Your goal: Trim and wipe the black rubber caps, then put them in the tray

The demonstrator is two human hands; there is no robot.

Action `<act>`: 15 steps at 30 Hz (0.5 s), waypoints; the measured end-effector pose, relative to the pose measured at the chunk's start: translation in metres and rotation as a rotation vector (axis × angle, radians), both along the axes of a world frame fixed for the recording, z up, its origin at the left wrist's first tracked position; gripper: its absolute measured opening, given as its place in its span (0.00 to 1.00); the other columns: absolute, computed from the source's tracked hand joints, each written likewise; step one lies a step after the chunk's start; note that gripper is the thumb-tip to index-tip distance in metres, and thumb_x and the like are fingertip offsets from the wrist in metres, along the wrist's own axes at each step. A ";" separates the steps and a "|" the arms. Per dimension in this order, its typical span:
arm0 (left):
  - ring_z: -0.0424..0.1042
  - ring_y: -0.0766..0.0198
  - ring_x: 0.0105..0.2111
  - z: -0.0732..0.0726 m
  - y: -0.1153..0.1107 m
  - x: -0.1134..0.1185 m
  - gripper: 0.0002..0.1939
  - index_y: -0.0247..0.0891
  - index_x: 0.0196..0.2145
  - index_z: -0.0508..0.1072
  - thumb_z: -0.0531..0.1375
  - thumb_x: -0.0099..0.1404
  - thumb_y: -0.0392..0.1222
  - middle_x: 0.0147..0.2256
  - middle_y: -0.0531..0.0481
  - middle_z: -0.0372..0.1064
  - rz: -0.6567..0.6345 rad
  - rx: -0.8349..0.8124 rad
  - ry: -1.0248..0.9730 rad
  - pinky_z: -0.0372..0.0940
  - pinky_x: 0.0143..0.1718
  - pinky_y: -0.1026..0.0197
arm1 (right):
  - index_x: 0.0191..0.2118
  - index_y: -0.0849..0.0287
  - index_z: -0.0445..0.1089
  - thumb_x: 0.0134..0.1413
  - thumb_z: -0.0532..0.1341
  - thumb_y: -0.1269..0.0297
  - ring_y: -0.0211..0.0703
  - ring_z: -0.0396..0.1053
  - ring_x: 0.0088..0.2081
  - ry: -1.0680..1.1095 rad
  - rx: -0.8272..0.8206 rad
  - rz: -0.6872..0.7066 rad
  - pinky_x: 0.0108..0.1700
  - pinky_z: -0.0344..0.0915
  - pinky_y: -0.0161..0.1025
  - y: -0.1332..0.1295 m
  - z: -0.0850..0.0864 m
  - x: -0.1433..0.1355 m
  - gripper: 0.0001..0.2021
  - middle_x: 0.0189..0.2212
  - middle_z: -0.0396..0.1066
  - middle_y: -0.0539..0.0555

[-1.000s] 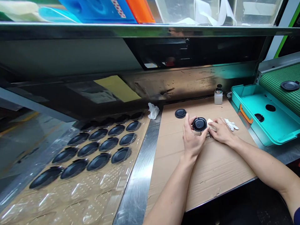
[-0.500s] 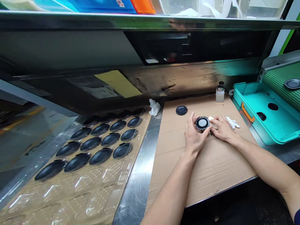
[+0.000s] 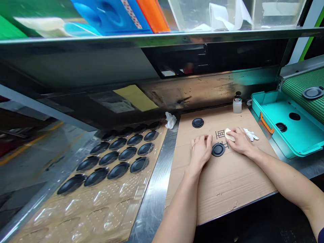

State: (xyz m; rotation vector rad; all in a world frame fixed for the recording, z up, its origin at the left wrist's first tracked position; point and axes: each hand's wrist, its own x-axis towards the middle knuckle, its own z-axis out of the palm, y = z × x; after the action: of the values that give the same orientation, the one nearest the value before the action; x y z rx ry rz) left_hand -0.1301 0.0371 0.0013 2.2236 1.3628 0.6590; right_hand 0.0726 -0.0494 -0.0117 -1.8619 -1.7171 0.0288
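A round black plastic part point(image 3: 218, 149) lies flat on the cardboard sheet point(image 3: 235, 182), between my two hands. My left hand point(image 3: 200, 150) rests just left of it, back upward, with loosely bent fingers and nothing visible in them; whether it touches the part's edge I cannot tell. Between the fingers of my right hand point(image 3: 240, 140) is a small cream-coloured pad point(image 3: 230, 134), held over the printed marks on the cardboard. A second round black part point(image 3: 197, 122) lies farther back on the sheet.
At left, a clear plastic tray point(image 3: 96, 216) carries rows of black round parts. A small bottle point(image 3: 237, 104) stands at the back. A white glove point(image 3: 250, 134) lies right of my hand, beside a teal bin point(image 3: 303, 138). Crumpled white tissue point(image 3: 170, 120) sits near the cardboard's back-left corner.
The black part has left my left hand and now lies on the cardboard. My left hand has moved slightly left and down. The view has shifted a little.
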 end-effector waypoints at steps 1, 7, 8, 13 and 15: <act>0.64 0.40 0.60 0.000 -0.006 -0.003 0.26 0.39 0.53 0.74 0.53 0.71 0.61 0.56 0.35 0.71 -0.053 -0.014 0.010 0.58 0.62 0.39 | 0.52 0.53 0.77 0.63 0.63 0.58 0.52 0.65 0.51 -0.002 -0.004 -0.001 0.58 0.62 0.49 0.000 0.000 0.000 0.14 0.47 0.70 0.58; 0.66 0.42 0.59 0.000 -0.032 -0.015 0.30 0.44 0.56 0.74 0.65 0.61 0.61 0.57 0.40 0.71 -0.315 0.058 0.130 0.62 0.61 0.43 | 0.51 0.52 0.78 0.64 0.62 0.59 0.53 0.65 0.51 -0.005 -0.025 -0.023 0.56 0.62 0.48 -0.001 0.002 -0.005 0.13 0.49 0.70 0.59; 0.68 0.44 0.57 0.002 -0.026 -0.016 0.29 0.43 0.56 0.74 0.65 0.62 0.59 0.55 0.40 0.72 -0.336 0.044 0.124 0.63 0.60 0.44 | 0.51 0.52 0.78 0.64 0.62 0.59 0.52 0.65 0.51 -0.004 -0.026 -0.027 0.56 0.62 0.48 -0.002 0.002 -0.005 0.13 0.49 0.70 0.59; 0.67 0.42 0.62 0.023 0.063 -0.017 0.34 0.36 0.61 0.69 0.63 0.60 0.51 0.61 0.34 0.68 -0.210 0.141 0.113 0.59 0.66 0.44 | 0.50 0.54 0.78 0.64 0.62 0.59 0.52 0.65 0.50 0.005 -0.051 -0.021 0.56 0.62 0.48 -0.002 0.004 -0.008 0.12 0.48 0.71 0.59; 0.63 0.42 0.66 0.034 0.106 -0.013 0.38 0.32 0.66 0.63 0.61 0.60 0.46 0.65 0.33 0.64 -0.155 0.188 0.154 0.56 0.68 0.44 | 0.49 0.54 0.78 0.64 0.62 0.60 0.52 0.65 0.50 0.010 -0.052 -0.012 0.56 0.61 0.48 -0.001 0.003 -0.008 0.12 0.48 0.71 0.58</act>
State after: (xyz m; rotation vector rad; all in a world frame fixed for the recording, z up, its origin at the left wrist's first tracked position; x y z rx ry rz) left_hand -0.1434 0.1433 0.0354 2.5462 1.2260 0.5919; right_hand 0.0646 -0.0507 -0.0084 -1.9071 -1.7135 0.0784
